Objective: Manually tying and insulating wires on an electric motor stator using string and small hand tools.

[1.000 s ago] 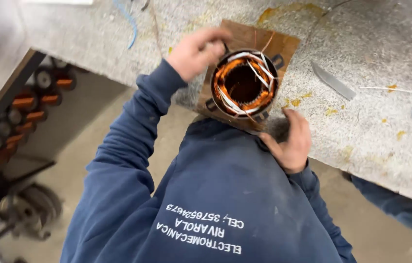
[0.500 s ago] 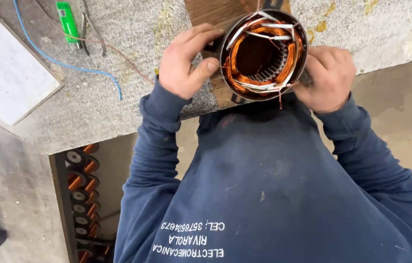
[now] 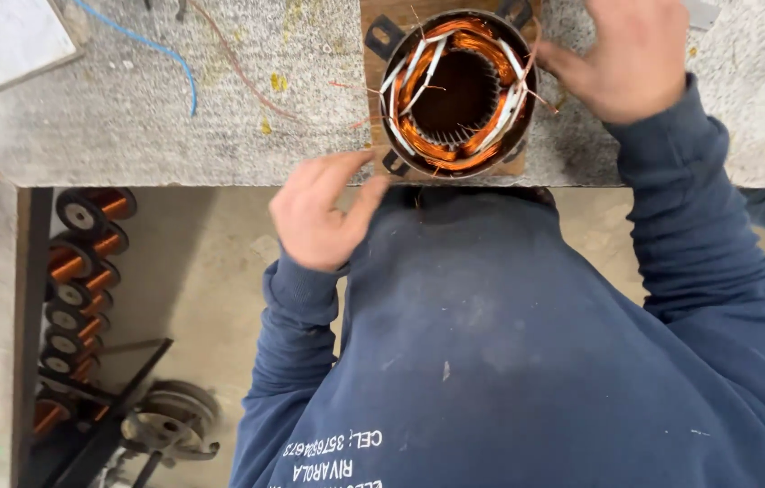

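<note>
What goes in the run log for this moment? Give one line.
left hand: open, beside motor stator | right hand: on stator rim | stator: upright on bench

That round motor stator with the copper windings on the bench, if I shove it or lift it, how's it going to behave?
The stator is probably heavy for its size: a metal shell packed with copper. It stands on end on a wooden board, so it should slide rather than roll. The loose wire ends look easily bent.
</note>
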